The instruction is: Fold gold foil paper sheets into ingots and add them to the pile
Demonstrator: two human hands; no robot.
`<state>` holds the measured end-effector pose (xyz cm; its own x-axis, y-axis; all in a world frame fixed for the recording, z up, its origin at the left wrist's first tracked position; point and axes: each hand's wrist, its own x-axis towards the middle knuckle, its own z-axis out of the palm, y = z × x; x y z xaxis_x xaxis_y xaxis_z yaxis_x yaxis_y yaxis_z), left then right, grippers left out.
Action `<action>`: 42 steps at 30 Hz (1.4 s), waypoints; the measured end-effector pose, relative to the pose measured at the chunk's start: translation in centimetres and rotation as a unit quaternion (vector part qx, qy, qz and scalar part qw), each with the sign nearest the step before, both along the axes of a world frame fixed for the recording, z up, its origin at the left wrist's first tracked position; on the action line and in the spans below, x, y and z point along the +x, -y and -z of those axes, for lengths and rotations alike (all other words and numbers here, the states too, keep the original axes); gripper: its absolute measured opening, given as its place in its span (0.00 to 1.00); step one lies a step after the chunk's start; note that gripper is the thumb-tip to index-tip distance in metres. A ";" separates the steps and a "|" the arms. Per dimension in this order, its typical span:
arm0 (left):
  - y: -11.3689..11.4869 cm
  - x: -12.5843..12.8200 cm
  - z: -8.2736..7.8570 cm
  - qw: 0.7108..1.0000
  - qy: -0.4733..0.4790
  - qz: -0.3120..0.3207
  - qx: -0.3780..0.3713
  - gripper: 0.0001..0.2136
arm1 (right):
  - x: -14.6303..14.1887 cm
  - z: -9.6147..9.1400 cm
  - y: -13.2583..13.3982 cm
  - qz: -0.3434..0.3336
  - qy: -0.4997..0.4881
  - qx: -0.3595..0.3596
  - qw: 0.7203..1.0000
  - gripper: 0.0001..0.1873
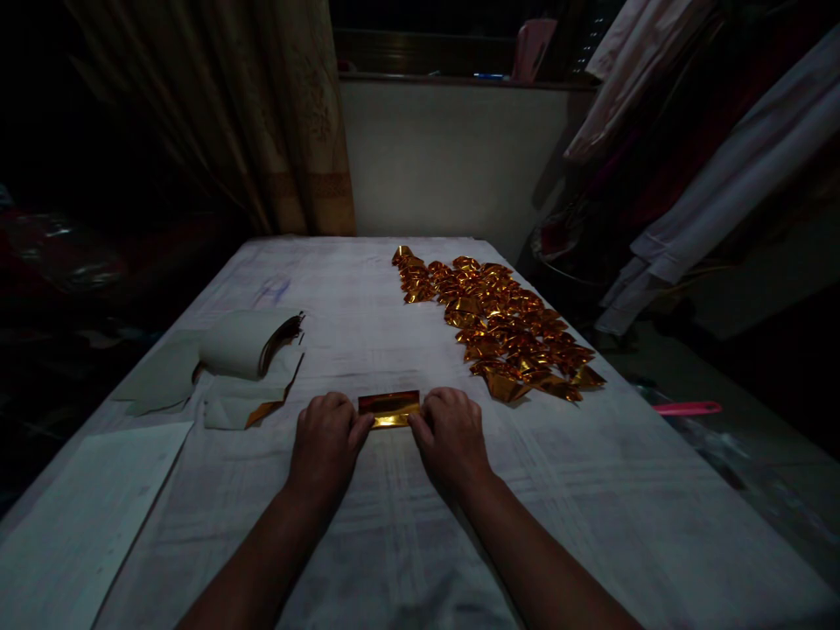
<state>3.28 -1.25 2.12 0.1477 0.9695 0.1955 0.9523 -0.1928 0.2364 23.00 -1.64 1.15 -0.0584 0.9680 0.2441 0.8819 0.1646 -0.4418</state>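
Note:
A small folded strip of shiny gold foil paper [389, 406] lies at the middle of the cloth-covered table [407, 542]. Its left end is pinched in my left hand [326, 439], the thumb along the near edge and the fingers curled. My right hand [455, 436] grips the other end in the same way. Beyond my right hand spreads a pile of folded gold foil pieces [505, 319]. To the left of my left hand rests a stack of pale-backed foil sheets [240, 343], partly curled, with gold showing at one corner.
A large white paper sheet [98, 516] covers the table's near left. A patterned curtain [295, 114] hangs behind at the left, and clothes [728, 184] hang at the right. A pink handle [688, 409] shows beyond the right edge. A pink container [533, 50] stands on the sill.

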 end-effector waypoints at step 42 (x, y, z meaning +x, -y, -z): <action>3.2 -2.3 -1.5 0.978 -0.141 0.142 0.049 0.17 | 0.1 0.0 0.0 -0.007 -0.008 0.031 0.999 0.03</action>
<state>0.94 -4.49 3.62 0.4706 0.8598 0.1981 0.8815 -0.4681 -0.0620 23.07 -1.67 1.20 -0.0666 0.9501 0.3046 0.8723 0.2037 -0.4444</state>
